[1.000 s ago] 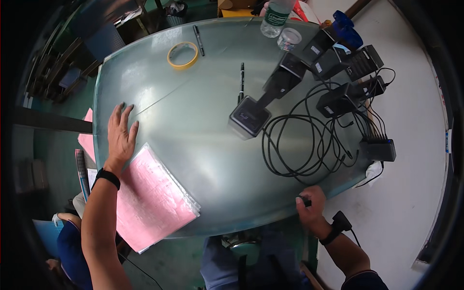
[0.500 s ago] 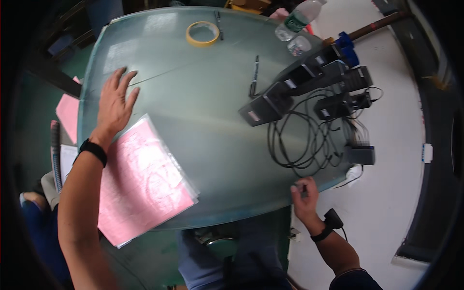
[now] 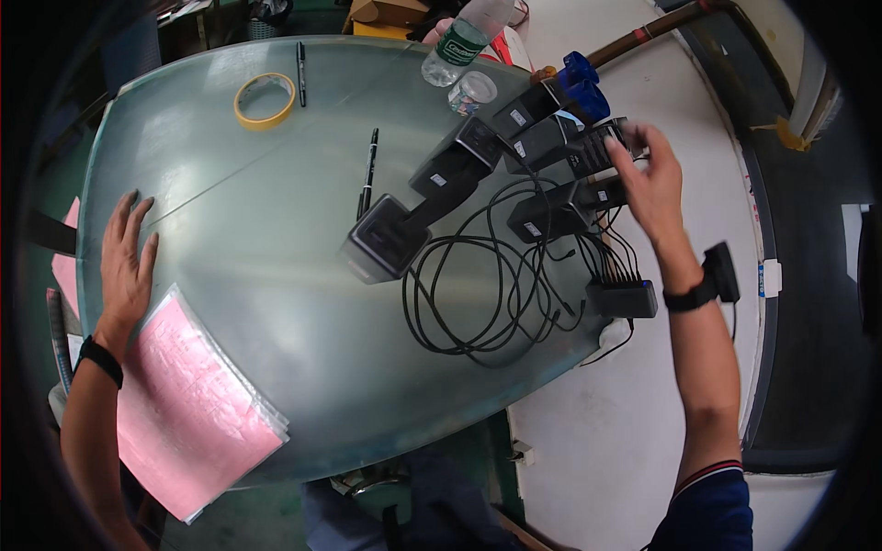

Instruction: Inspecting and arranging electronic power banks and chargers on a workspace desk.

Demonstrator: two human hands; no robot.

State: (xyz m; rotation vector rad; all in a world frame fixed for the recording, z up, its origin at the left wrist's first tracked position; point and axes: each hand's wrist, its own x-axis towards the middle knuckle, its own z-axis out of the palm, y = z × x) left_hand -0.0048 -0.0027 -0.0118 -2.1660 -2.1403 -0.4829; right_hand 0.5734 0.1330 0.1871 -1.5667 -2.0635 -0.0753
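My left hand [image 3: 127, 262] lies with spread fingers on the left side of the glass-topped table [image 3: 312, 303], holding nothing. Close below it is a stack of pink papers in clear sleeves [image 3: 197, 409]. My right hand [image 3: 654, 184] reaches to the right end of a black box-shaped device [image 3: 595, 150]. Its thumb and curved fingers are apart at that end; whether they touch it I cannot tell. Just below is another black box device [image 3: 549, 216] with cables. More black boxy devices [image 3: 390, 239] stand in a slanting row toward the table's middle.
Coiled black cables [image 3: 450, 312] run to a small black hub [image 3: 625, 298] at the right edge. Around the far side are a yellow tape roll [image 3: 241, 103], a pen [image 3: 301, 73], a plastic bottle [image 3: 457, 46] and a clear jar [image 3: 472, 92]. Another pen [image 3: 368, 174] lies nearer.
My right hand has moved from the table's near right edge up to the black devices, and its fingers have opened. My left hand stays spread on the table. The view has shifted right.
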